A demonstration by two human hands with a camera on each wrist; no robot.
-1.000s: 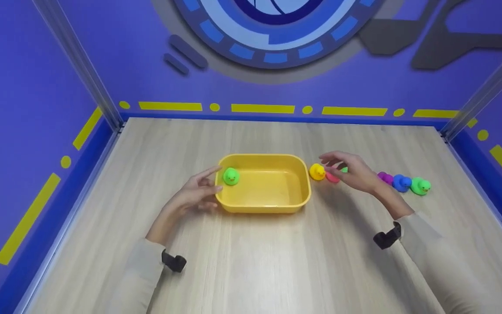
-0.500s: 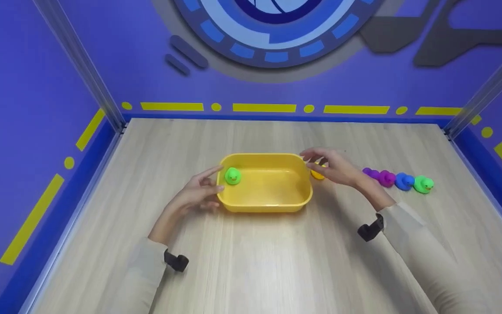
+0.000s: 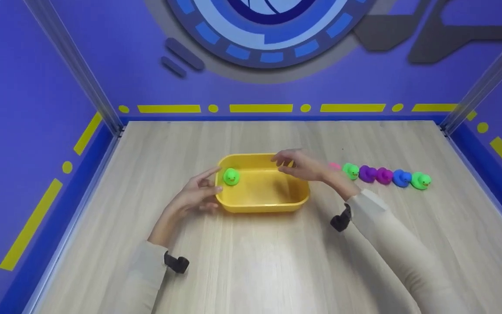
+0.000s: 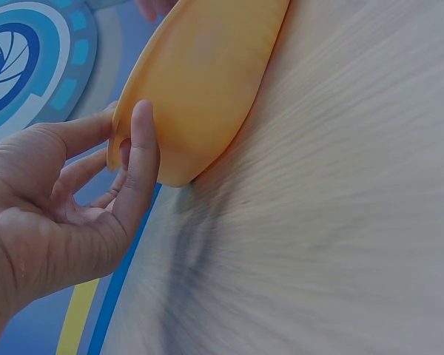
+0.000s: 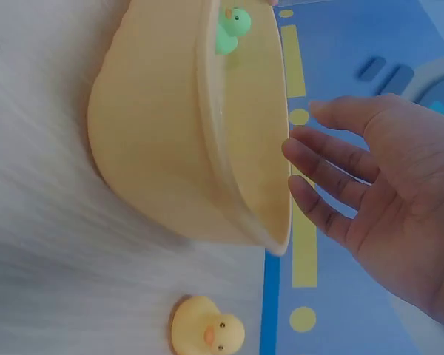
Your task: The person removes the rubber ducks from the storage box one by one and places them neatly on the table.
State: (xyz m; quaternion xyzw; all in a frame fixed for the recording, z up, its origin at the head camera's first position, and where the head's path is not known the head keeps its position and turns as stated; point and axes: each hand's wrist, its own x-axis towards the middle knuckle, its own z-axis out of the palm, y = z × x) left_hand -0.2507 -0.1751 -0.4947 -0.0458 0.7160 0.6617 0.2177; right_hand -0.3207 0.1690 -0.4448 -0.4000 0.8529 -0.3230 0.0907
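A yellow plastic tub (image 3: 263, 208) sits mid-table with a green toy duck (image 3: 231, 177) inside, near its left end. My left hand (image 3: 194, 195) holds the tub's left end between thumb and fingers, as the left wrist view shows. Over the right half of the tub hovers my right hand (image 3: 301, 165), fingers loosely bent and nothing between them. In the right wrist view a yellow toy duck (image 5: 206, 329) stands on the table just outside the tub; in the head view the right hand and forearm hide it.
Right of the tub runs a row of toy ducks: a partly covered pink one (image 3: 334, 166), a green (image 3: 351, 171), a purple (image 3: 367, 174), a magenta (image 3: 384, 176), a blue (image 3: 402, 178) and another green duck (image 3: 421, 180). Blue panels (image 3: 259, 93) wall the table.
My right hand has moved left, from over the yellow and pink ducks, past the tub's right rim, to above the tub's inside. The left hand and tub have stayed put.
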